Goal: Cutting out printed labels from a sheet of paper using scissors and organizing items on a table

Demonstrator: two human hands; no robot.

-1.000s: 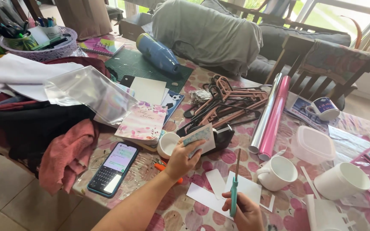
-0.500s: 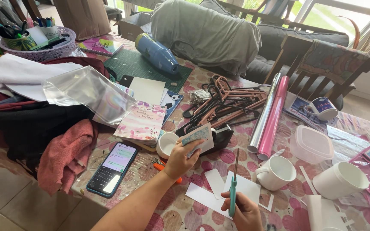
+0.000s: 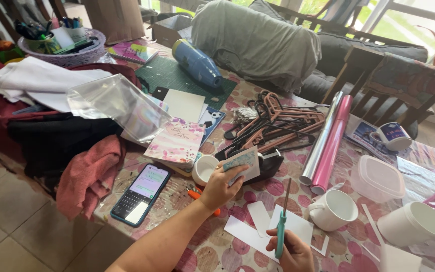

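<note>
So the left hand (image 3: 221, 187) has its fingers (image 3: 231, 170) clamped on a small patterned card (image 3: 242, 162), held up just over the desk (image 3: 212, 249); right hand (image 3: 292, 253) fingers wrapped tight round teal scissors (image 3: 282, 227), blades pointing up; white paper pieces (image 3: 258, 221) lie between both hands, white mug (image 3: 334, 209) just right of the scissors.

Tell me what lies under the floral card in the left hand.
Under the floral card held by the left hand sits a black tape dispenser, with a white cup beside it. The card covers the dispenser's near end.
</note>
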